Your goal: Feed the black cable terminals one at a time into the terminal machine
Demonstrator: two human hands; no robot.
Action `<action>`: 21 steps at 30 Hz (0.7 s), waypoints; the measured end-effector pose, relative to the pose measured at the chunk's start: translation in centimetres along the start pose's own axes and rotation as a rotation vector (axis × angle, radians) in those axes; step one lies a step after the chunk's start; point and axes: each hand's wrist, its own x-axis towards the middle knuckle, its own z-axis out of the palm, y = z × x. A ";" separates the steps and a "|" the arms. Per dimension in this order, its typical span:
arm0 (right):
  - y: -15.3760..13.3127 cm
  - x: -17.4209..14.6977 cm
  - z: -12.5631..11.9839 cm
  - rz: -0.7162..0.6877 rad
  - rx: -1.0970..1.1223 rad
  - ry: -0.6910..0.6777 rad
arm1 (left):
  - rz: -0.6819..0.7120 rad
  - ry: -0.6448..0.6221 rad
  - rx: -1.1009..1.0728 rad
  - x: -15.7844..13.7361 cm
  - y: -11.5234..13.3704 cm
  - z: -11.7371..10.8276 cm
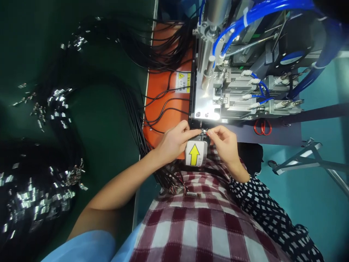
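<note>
The cables [174, 54] are black, the plate [159, 80] orange. The apron [196, 207] is maroon-and-white checked, the arrow [194, 155] yellow, the scissor handles [263, 127] red.

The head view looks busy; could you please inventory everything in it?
Machine: one, silver, upper right
Tubes: several, blue, on machine
Base: one, dark grey, under machine
Scissors: one, red, on base
Plate: one, orange, beside machine
Table: one, dark green, left
Cables: many, black, on table and plate
Warning label: one, yellow, white, on plate
Small part: one, silvery, centre
Arrow label: one, yellow on white, below small part
Wheeled stand: one, silver, right
Floor: one, teal, right
Checked garment: one, maroon and white, bottom
Sleeves: two, blue left, patterned right
Left hand: one, bare, centre
Right hand: one, bare, centre right
</note>
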 end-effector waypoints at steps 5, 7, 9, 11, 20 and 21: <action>-0.2 0.2 -0.1 0.015 -0.023 -0.008 | -0.013 -0.051 0.051 0.0 -0.1 -0.1; -0.4 0.3 -0.2 0.044 -0.013 -0.012 | -0.009 -0.049 0.058 0.0 -0.2 0.0; -0.5 0.5 -0.2 0.081 0.017 -0.012 | -0.005 -0.042 0.058 0.0 -0.3 0.1; -0.5 0.6 -0.2 0.115 0.066 -0.015 | -0.003 -0.040 0.053 -0.1 -0.3 0.1; -0.2 0.5 -0.6 0.131 0.118 -0.118 | -0.004 -0.034 0.081 0.0 -0.3 0.1; -0.2 0.4 -0.6 0.121 0.112 -0.110 | -0.002 -0.030 0.081 0.0 -0.2 0.1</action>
